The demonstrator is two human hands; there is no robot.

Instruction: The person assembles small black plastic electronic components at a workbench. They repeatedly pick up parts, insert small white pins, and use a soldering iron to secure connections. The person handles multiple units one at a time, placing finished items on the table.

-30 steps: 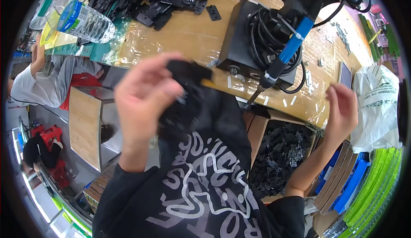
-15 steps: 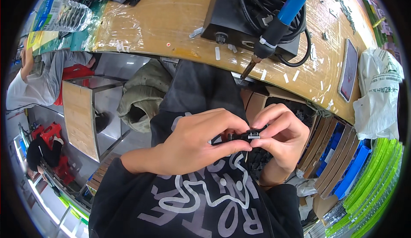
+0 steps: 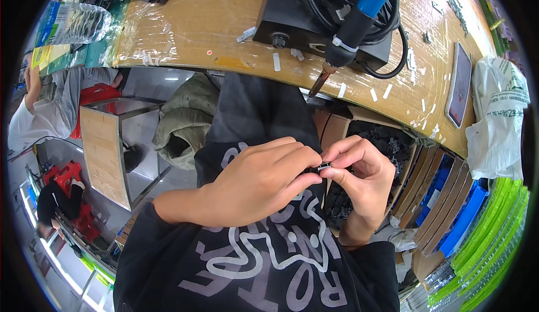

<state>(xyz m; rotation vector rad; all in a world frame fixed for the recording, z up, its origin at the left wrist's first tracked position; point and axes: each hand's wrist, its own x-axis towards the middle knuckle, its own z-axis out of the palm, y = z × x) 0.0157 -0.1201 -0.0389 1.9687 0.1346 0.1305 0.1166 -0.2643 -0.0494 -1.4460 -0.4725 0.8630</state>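
Above my lap, a small black plastic part [image 3: 322, 168] with a light-coloured strip sits between my two hands. My left hand [image 3: 264, 180] is closed, thumb and fingers pinching the part from the left. From the right, my right hand [image 3: 362, 174] grips its other end between thumb and fingertips. Most of the part is covered by the fingers, so its exact kind cannot be made out. Beyond my hands, a soldering iron [image 3: 337, 48] with a blue handle points its tip down over the table edge.
A black box-shaped unit [image 3: 281, 20] with coiled cable stands on the wooden table [image 3: 196, 37]. A phone [image 3: 459, 84] and a white plastic bag [image 3: 497, 121] lie at the right. Below the table, a carton of small black parts [image 3: 387, 143] stands near my right hand. Another person sits at far left.
Both hands have drawn closer together around the black part, and the part is turned and more covered by the fingers. The view has shifted slightly.
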